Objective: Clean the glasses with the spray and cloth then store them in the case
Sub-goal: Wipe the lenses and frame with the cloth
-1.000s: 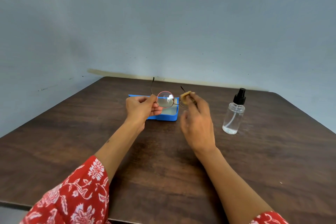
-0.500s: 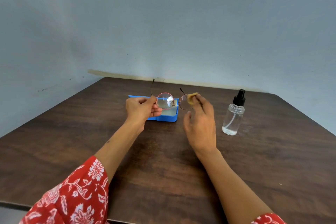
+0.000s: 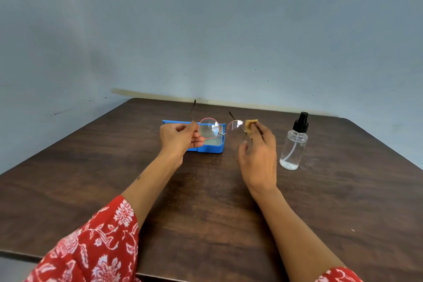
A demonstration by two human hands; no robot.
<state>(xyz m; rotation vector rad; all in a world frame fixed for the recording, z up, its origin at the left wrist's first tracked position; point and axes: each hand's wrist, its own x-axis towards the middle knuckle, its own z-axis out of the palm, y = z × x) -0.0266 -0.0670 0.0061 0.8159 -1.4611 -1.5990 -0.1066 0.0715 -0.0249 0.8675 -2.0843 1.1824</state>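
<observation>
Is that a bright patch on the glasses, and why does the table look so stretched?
Head view: the left lens of the glasses shows a pale reflection of light, the right lens less so; the wide-angle lens splays the table edges outward; lighting is soft and even, with only faint shadows under the arms; the spray bottle stays fairly sharp.

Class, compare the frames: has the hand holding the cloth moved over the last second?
Yes. The right hand and its cloth have slid rightward along the lens, away from the blue case and nearer the spray bottle.
</observation>
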